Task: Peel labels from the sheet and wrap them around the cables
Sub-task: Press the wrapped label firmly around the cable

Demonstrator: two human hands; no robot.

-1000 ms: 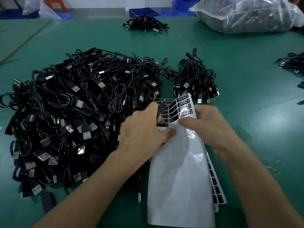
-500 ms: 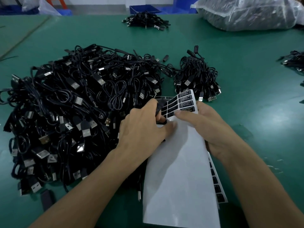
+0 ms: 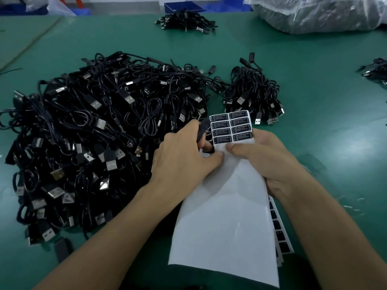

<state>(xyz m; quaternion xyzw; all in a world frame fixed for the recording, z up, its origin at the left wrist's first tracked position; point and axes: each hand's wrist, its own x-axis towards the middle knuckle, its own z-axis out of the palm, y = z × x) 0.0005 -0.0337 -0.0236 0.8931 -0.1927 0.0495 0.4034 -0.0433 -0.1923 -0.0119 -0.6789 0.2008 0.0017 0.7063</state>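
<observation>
We held the label sheet (image 3: pixel 228 210) up off the green counter (image 3: pixel 314 84) with the right hand (image 3: pixel 270 162), thumb on top and the rest of the fingers clamped beneath, it seemed so that the glossy backing bent over and the far end with the remaining black labels (image 3: pixel 230 127) stood toward us, edges easier to lift. The left hand (image 3: pixel 184 162) sat just beside it, thumb tip pressed to the sheet under the lowest row, fingers (image 3: pixel 207 145) closed on something dark at the left column; whether that was a half-peeled label or a cable end, we could not tell. Most of the sheet looked already stripped, bare white from the fold down to the near edge. Spare sheets (image 3: pixel 279 233) lay under it on the counter, only their right margin showing, likely kept there for a quick swap. The large cable heap (image 3: pixel 100 130) lay touching the left wrist, within easy reach for the next pick; a smaller bundle (image 3: pixel 254 95) sat just beyond the sheet, apart from the heap, possibly the labelled ones, though no labels on them were legible. Another small pile (image 3: pixel 186 19) and a clear plastic bag (image 3: pixel 318 13) stood well apart at the far edge
</observation>
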